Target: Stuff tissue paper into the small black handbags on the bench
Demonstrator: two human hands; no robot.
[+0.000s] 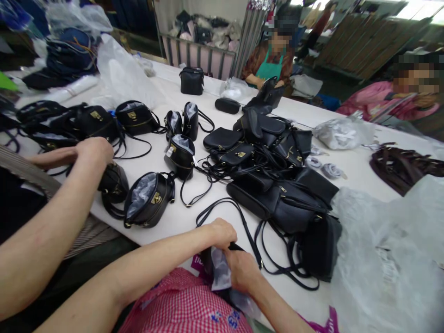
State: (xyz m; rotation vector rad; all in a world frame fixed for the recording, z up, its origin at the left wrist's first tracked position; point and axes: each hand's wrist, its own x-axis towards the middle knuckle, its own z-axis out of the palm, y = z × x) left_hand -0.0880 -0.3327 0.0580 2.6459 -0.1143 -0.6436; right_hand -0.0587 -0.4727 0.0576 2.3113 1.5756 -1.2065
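At the table's front edge, close to the red checked apron (183, 303), my left hand (224, 232) and my right hand (242, 269) are both closed on a small black handbag (237, 247). Clear plastic stuffing (220, 268) shows in its opening, between my hands. Most of the bag's body is hidden by my hands and the stuffing. A thin black strap (239, 206) loops over the table just beyond them. To the right lies a pile of black handbags (277, 199). Left of my hands, a stuffed black bag with a gold clasp (152, 206) rests on the table.
A co-worker's hand (93, 150) reaches among stuffed bags at left. Two people sit across the table (166, 92). Crumpled plastic sheeting (388, 259) covers the right front; brown straps (405, 166) lie beyond it. A single black bag (192, 81) stands at the far edge.
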